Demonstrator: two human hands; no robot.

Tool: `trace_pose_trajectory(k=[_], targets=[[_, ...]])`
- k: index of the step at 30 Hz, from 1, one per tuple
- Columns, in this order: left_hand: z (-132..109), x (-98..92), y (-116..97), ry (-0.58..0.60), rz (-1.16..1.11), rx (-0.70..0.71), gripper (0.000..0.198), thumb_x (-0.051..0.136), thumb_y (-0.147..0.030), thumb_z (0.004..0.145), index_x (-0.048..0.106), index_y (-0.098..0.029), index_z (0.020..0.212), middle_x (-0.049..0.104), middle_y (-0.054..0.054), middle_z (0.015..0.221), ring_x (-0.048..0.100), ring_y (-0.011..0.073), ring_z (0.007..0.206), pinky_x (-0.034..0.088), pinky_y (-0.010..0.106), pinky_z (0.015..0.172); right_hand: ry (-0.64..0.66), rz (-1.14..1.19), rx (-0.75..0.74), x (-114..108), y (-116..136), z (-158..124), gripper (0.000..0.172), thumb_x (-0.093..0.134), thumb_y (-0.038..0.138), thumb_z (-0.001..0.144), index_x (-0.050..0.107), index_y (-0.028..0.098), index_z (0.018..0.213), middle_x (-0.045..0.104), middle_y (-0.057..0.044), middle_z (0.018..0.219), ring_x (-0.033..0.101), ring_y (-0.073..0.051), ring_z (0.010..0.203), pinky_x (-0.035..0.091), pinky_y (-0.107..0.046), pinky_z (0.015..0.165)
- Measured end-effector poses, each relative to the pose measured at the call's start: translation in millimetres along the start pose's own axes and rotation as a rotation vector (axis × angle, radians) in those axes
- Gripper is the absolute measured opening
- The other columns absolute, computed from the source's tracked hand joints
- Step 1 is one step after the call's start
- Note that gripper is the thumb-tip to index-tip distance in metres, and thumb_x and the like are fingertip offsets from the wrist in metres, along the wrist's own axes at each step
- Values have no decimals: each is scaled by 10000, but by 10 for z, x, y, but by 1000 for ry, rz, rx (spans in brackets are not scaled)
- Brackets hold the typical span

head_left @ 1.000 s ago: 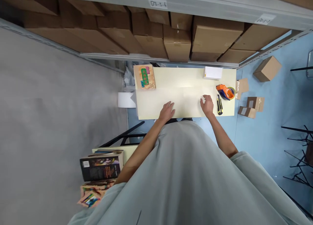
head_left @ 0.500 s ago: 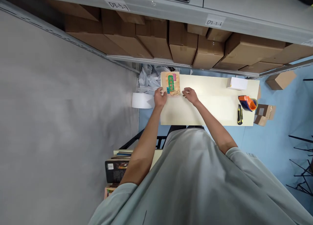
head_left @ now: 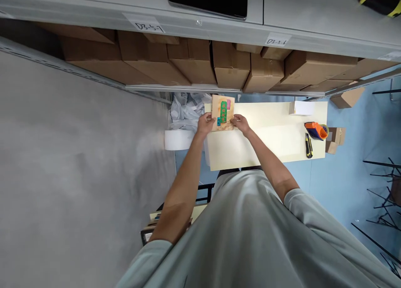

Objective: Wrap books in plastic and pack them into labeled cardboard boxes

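Observation:
A tan book (head_left: 223,113) with a green title panel and small pink and blue patches on its cover is over the left end of the cream table (head_left: 269,137). My left hand (head_left: 205,124) grips its lower left edge, thumb on the cover. On the opposite edge, my right hand (head_left: 240,123) pinches the lower right side, fingertips partly behind the book. Whether the book touches the tabletop I cannot tell.
At the table's right lie a white box (head_left: 302,108), an orange and blue tape dispenser (head_left: 316,131) and a utility knife (head_left: 308,146). Crumpled plastic (head_left: 188,110) and a white roll (head_left: 178,140) sit left. A shelf of cardboard boxes (head_left: 232,68) hangs overhead.
My right hand has closed on the book's right edge, from just beside it. The book has shifted slightly right from the table's left end. The head view has also moved a little.

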State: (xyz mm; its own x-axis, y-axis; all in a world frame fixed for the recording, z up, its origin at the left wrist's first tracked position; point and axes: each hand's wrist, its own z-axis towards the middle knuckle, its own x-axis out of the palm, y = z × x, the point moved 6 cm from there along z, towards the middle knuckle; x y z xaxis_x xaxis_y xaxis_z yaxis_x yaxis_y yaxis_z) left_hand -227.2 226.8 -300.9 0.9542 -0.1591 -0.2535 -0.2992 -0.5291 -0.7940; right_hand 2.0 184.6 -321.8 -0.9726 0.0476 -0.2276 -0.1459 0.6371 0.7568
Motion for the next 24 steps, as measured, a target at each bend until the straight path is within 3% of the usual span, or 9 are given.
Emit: trace_pose_trajectory(k=[3, 6, 9, 11, 14, 17, 21, 24], targets=[[-78, 94, -274, 98, -101, 150, 345, 861, -382, 820, 751, -193, 1088, 829, 67, 1036, 799, 245, 950, 635, 306, 821, 4, 145, 7, -252, 66, -9, 493, 897, 449, 846, 710, 206, 1232, 792, -131, 1354, 784, -247, 1122, 656, -472, 1094], [-285, 248, -471, 196, -143, 237, 410, 813, -454, 905, 743, -198, 1217, 826, 50, 970, 786, 233, 847, 622, 302, 732, 39, 226, -181, -623, 255, -142, 600, 945, 579, 802, 718, 229, 1233, 815, -124, 1364, 759, -274, 1258, 599, -459, 1190], [-561, 523, -554, 224, -155, 280, 473, 772, -520, 973, 722, -200, 1319, 830, 43, 946, 788, 233, 813, 630, 316, 718, 111, 253, -288, -1067, 339, -423, 660, 910, 737, 826, 743, 240, 1225, 854, -105, 1244, 767, -301, 1241, 621, -466, 1139], [-764, 814, -545, 234, -156, 307, 522, 749, -571, 1004, 714, -192, 1361, 844, 67, 1013, 812, 250, 883, 658, 345, 782, 117, 256, -294, -1410, 277, -647, 684, 871, 793, 855, 749, 238, 1235, 862, -96, 1164, 783, -296, 1170, 647, -455, 1063], [-1090, 1381, -413, 257, -96, 314, 570, 675, -617, 1056, 699, -184, 1426, 833, 139, 1270, 826, 280, 1074, 685, 417, 947, 50, 260, -262, -1973, -9, -976, 699, 846, 810, 873, 752, 236, 1260, 860, -94, 1129, 794, -285, 1116, 659, -434, 994], [-1447, 1978, -202, 275, 114, 321, 578, 594, -572, 1107, 664, -192, 1537, 703, 196, 1576, 749, 326, 1362, 649, 507, 1129, -71, 260, -197, -2549, -495, -1256, 686, 841, 788, 870, 762, 226, 1255, 862, -106, 1131, 800, -292, 1094, 660, -438, 965], [-1912, 2691, 31, 405, 524, 443, 573, 545, -465, 1135, 619, -217, 1646, 470, 148, 1840, 372, 364, 1753, 379, 589, 1419, -223, 288, -103, -3207, -1205, -1524, 654, 866, 728, 817, 768, 204, 1195, 877, -128, 1118, 804, -297, 1040, 664, -445, 941], [-2117, 3035, 162, 508, 752, 499, 609, 517, -347, 1125, 552, -198, 1715, 280, 135, 1933, 164, 376, 1824, 216, 648, 1464, -255, 297, -52, -3498, -1588, -1595, 644, 859, 701, 798, 767, 194, 1184, 882, -128, 1082, 805, -292, 998, 670, -448, 934]])
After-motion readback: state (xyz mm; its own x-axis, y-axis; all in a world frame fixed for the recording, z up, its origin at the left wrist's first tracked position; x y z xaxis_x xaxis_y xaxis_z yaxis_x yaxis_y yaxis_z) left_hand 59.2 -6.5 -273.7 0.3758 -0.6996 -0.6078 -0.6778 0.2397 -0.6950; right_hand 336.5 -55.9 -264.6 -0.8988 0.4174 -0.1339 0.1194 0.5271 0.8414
